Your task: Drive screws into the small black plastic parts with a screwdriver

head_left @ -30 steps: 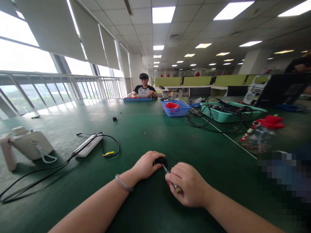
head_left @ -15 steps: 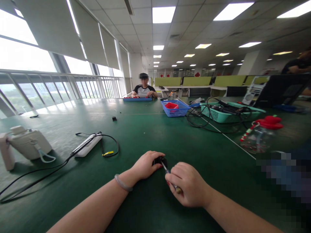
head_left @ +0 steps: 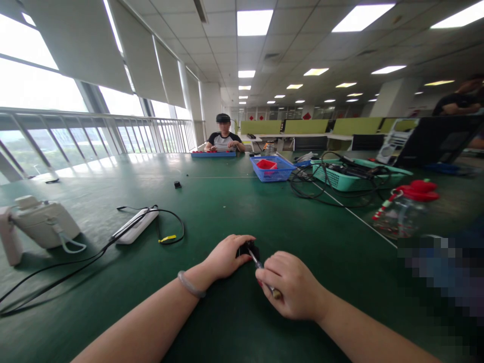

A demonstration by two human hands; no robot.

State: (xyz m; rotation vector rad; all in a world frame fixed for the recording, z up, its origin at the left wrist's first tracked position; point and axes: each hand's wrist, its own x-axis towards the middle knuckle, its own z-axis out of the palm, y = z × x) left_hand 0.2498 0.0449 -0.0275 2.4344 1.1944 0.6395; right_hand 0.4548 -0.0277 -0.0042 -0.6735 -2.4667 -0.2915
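On the green tabletop, my left hand (head_left: 229, 257) is closed around a small black part (head_left: 254, 249), mostly hidden by its fingers and thumb. My right hand (head_left: 293, 285) grips a screwdriver (head_left: 258, 264) by its handle, whose brownish end sticks out below the fist. The metal shaft slants up and left, and its tip meets the black part between the left thumb and fingers. Exactly where the tip sits on the part is too small to tell.
A white power strip (head_left: 136, 227) with black cables lies left, near a beige bag-shaped object (head_left: 47, 224). Ahead are a blue basket (head_left: 274, 174) and a teal basket (head_left: 340, 182) with cables. A red-lidded bottle (head_left: 406, 209) stands right. Another person (head_left: 224, 138) sits opposite.
My right hand and the screwdriver have shifted very slightly left and up. My left hand keeps its hold on the black part, almost still.
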